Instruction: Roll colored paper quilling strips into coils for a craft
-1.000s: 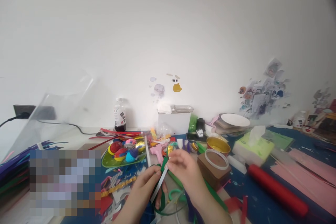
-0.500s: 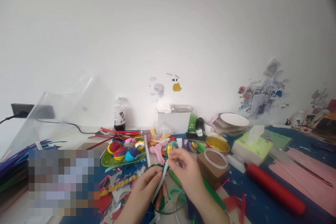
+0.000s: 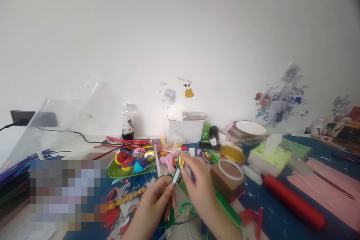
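Observation:
My left hand (image 3: 157, 198) is closed, its thumb and fingers pinching a green strip (image 3: 170, 217) with a short white stretch (image 3: 176, 176) showing above the thumb. The strip's lower part hangs in a loop under the hand. My right hand (image 3: 199, 180) has its thumb and index finger about a small ribbed gold-and-green piece (image 3: 180, 162), which meets the strip's upper end. Its other fingers are partly hidden. Just behind the hands lies a pink glue gun (image 3: 168, 162). To the left, a green leaf-shaped tray (image 3: 118, 171) bears several colourful ribbed balls (image 3: 128, 164).
Paper scraps (image 3: 126, 210) cover the table left of the hands. On the right are a brown box (image 3: 225, 182) with a white ring (image 3: 230, 169), a gold tin (image 3: 233, 153), a tissue pack (image 3: 270, 157) and a red roll (image 3: 294, 202). A bottle (image 3: 128, 122) stands by the wall.
The long white length that ran down past my left hand no longer shows; only a short white stretch remains in view. My right fingers have shifted slightly and spread over the gold piece.

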A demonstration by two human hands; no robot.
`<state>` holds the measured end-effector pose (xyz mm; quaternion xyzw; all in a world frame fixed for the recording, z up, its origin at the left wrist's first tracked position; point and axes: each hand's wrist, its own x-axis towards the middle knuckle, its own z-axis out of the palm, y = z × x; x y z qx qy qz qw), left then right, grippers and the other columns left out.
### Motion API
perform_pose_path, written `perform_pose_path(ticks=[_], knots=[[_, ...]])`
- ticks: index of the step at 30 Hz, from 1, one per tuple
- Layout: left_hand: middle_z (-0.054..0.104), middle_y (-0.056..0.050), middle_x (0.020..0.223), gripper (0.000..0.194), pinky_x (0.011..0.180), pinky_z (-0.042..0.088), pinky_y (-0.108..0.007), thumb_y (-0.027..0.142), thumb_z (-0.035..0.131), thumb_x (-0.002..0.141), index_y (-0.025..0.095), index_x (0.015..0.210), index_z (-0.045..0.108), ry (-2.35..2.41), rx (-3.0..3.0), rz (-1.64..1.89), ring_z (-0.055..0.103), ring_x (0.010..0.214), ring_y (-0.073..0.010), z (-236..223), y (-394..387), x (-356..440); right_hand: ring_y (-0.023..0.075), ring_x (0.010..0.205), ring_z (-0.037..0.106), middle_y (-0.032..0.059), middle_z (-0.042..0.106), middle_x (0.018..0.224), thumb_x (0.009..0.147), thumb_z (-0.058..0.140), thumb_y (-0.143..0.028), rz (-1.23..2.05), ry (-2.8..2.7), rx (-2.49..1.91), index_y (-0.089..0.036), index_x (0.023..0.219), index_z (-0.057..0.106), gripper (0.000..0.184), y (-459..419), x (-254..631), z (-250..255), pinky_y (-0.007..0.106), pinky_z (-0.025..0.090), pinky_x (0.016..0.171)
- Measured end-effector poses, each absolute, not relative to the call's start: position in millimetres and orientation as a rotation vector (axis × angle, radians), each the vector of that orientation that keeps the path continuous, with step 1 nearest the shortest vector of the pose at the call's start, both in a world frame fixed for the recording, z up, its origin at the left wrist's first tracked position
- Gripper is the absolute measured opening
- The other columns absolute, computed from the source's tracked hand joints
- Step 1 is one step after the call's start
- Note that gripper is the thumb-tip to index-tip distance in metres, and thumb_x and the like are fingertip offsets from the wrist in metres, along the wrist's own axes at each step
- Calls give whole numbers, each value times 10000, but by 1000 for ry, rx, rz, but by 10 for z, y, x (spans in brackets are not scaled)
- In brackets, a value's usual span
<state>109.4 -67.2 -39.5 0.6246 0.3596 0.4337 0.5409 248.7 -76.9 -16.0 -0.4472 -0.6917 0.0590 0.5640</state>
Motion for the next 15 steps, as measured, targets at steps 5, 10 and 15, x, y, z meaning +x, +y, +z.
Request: perform_pose_path(ticks=[5, 10, 15], knots=[[553, 65, 471, 381, 366, 274, -183, 567, 498, 731, 192, 797, 484, 882, 1508, 994, 380, 310, -61, -413, -669, 1081, 189, 867, 569, 51, 616, 905, 845, 458, -265, 416, -1663, -1078, -221, 955, 629, 209, -760, 2515, -148, 297, 437, 778], [575, 33, 530, 361, 422, 316, -193, 526, 461, 777, 180, 695, 523, 894, 1662, 953, 411, 357, -71, -429, -660, 1061, 167, 694, 543, 22, 571, 694, 781, 512, -259, 399, -1592, -1138, -171, 652, 570, 167, -740, 2500, -144, 269, 420, 665], [523, 25, 479, 405, 485, 339, -204, 523, 447, 778, 171, 670, 616, 987, 1809, 926, 477, 458, -127, -419, -624, 1031, 142, 614, 482, -10, 509, 602, 777, 511, -300, 447, -1414, -1132, -172, 608, 535, 213, -704, 2550, -154, 240, 386, 593]])
